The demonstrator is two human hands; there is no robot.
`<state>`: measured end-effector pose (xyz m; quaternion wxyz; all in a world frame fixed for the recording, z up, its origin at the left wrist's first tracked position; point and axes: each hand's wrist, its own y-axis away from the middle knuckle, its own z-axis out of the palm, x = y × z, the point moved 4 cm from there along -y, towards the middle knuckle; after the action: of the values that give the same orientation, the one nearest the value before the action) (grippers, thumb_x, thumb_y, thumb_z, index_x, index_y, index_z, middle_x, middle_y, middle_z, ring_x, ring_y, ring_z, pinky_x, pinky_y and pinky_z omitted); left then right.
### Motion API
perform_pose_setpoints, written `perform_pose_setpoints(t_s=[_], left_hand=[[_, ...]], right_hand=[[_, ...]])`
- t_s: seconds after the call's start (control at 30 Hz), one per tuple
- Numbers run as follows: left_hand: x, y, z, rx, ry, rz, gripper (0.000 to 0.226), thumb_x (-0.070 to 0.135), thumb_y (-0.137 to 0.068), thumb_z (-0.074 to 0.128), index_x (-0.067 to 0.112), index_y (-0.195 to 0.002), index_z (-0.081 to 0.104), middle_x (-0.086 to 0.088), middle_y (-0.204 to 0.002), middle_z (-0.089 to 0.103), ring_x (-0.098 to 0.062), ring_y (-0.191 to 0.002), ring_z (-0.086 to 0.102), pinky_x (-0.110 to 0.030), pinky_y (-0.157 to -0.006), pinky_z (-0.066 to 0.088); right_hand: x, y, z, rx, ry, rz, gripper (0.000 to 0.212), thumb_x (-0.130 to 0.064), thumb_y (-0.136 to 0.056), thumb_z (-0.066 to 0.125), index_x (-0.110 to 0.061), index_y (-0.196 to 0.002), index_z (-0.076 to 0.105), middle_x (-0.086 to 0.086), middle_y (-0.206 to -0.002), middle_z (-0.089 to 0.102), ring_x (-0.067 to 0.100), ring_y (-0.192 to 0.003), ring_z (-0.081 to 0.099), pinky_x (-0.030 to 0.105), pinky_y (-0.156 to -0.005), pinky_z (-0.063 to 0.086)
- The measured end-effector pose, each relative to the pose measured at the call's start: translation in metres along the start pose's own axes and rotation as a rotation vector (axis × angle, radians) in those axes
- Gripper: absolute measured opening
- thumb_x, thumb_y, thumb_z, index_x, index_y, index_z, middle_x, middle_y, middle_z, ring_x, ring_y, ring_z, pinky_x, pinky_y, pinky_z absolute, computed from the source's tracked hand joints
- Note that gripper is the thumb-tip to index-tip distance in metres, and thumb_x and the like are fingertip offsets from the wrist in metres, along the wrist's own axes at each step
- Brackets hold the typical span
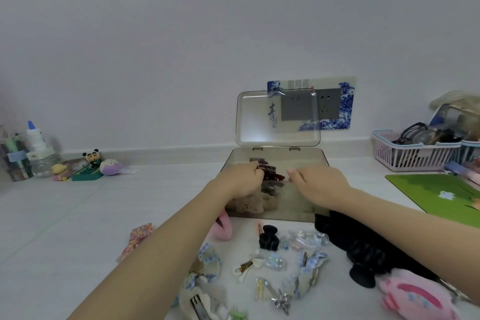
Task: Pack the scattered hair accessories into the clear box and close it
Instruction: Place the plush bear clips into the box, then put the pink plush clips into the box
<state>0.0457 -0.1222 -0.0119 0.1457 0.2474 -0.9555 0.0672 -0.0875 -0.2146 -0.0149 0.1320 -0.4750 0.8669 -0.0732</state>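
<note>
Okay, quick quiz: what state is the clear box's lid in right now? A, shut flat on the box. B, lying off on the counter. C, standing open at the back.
C: the lid stands upright on its hinges behind the clear box, with both hands over the opening.
</note>
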Motion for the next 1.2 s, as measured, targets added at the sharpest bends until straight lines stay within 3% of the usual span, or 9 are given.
perform_pose_setpoints(t_s=[0.27, 0.4, 0.53, 0.63, 0.7, 0.77, 0.87, 1.03, 1.2], left_hand=[[0.016, 0.015, 0.006, 0.063, 0.068, -0.068, 0.036, 0.026, -0.095, 0.026, 0.009, -0.114, 0.05, -0.016, -0.119, 0.06, -0.032, -0.103, 0.054, -0.036, -0.088, 0.044], [0.024, 0.039, -0.01, 0.273, 0.273, 0.043, 0.039, 0.022, -0.097, 0.033, 0.014, -0.131, 0.05, -0.007, -0.133, 0.055, -0.022, -0.121, 0.051, -0.028, -0.103, 0.037], [0.003, 0.067, -0.021, 0.525, 0.073, -0.104, 0.044, 0.019, -0.093, 0.041, 0.015, -0.136, 0.044, -0.011, -0.139, 0.044, -0.027, -0.127, 0.041, -0.036, -0.101, 0.035], [-0.035, 0.078, -0.002, 0.174, 0.061, -0.363, 0.055, 0.036, -0.092, 0.046, 0.017, -0.142, 0.035, -0.015, -0.144, 0.035, -0.032, -0.132, 0.033, -0.04, -0.104, 0.032], [-0.053, 0.084, 0.017, -0.033, 0.14, -0.347, 0.061, 0.048, -0.088, 0.054, 0.019, -0.14, 0.038, -0.012, -0.143, 0.04, -0.031, -0.13, 0.038, -0.039, -0.106, 0.035], [-0.06, 0.087, 0.026, 0.001, 0.125, -0.324, 0.068, 0.061, -0.077, 0.059, 0.029, -0.134, 0.041, -0.01, -0.135, 0.046, -0.032, -0.124, 0.042, -0.042, -0.104, 0.037], [-0.062, 0.091, 0.03, 0.132, 0.149, -0.363, 0.063, 0.054, -0.073, 0.07, 0.031, -0.125, 0.043, -0.009, -0.126, 0.045, -0.033, -0.117, 0.043, -0.041, -0.099, 0.039], [-0.066, 0.095, 0.03, 0.208, 0.296, -0.347, 0.058, 0.019, -0.079, 0.07, 0.026, -0.127, 0.039, -0.014, -0.129, 0.034, -0.036, -0.114, 0.045, -0.042, -0.096, 0.044], [-0.055, 0.112, 0.006, 0.242, 0.285, -0.3, 0.061, 0.021, -0.078, 0.072, 0.024, -0.132, 0.044, -0.012, -0.131, 0.034, -0.032, -0.109, 0.051, -0.033, -0.086, 0.043]], right_hand=[[0.022, -0.002, -0.001, -0.018, 0.07, -0.073, 0.062, -0.043, -0.099, 0.014, -0.01, -0.107, 0.066, 0.012, -0.106, 0.069, 0.028, -0.099, 0.061, 0.036, -0.088, 0.047], [0.018, 0.013, -0.022, 0.154, -0.019, -0.129, 0.051, -0.037, -0.099, 0.025, -0.006, -0.105, 0.065, 0.01, -0.092, 0.069, 0.026, -0.087, 0.061, 0.036, -0.081, 0.048], [0.007, 0.054, -0.042, 0.326, -0.197, -0.154, 0.031, -0.025, -0.096, 0.042, -0.015, -0.109, 0.067, -0.002, -0.105, 0.068, 0.019, -0.102, 0.055, 0.032, -0.085, 0.043], [-0.011, 0.081, -0.039, 0.256, -0.282, -0.176, 0.027, -0.025, -0.096, 0.044, -0.023, -0.084, 0.068, -0.01, -0.078, 0.065, 0.009, -0.076, 0.056, 0.029, -0.069, 0.044], [-0.023, 0.091, -0.025, 0.168, -0.312, -0.177, 0.031, -0.026, -0.095, 0.045, -0.021, -0.072, 0.064, -0.014, -0.061, 0.055, 0.004, -0.059, 0.049, 0.021, -0.056, 0.034], [-0.027, 0.096, -0.01, 0.108, -0.342, -0.184, 0.031, -0.029, -0.095, 0.046, -0.012, -0.083, 0.071, -0.012, -0.074, 0.065, 0.01, -0.068, 0.057, 0.019, -0.063, 0.037], [-0.028, 0.102, 0.003, 0.089, -0.371, -0.167, 0.028, -0.03, -0.094, 0.046, -0.017, -0.095, 0.072, -0.012, -0.096, 0.069, 0.011, -0.091, 0.06, 0.026, -0.085, 0.044], [-0.025, 0.106, 0.004, 0.128, -0.431, -0.098, 0.027, -0.025, -0.095, 0.046, -0.018, -0.097, 0.071, -0.016, -0.089, 0.063, 0.004, -0.087, 0.056, 0.019, -0.077, 0.037], [-0.028, 0.108, -0.007, 0.16, -0.411, -0.134, 0.025, -0.026, -0.094, 0.048, -0.02, -0.104, 0.071, -0.013, -0.097, 0.067, 0.0, -0.085, 0.055, 0.019, -0.081, 0.038]])
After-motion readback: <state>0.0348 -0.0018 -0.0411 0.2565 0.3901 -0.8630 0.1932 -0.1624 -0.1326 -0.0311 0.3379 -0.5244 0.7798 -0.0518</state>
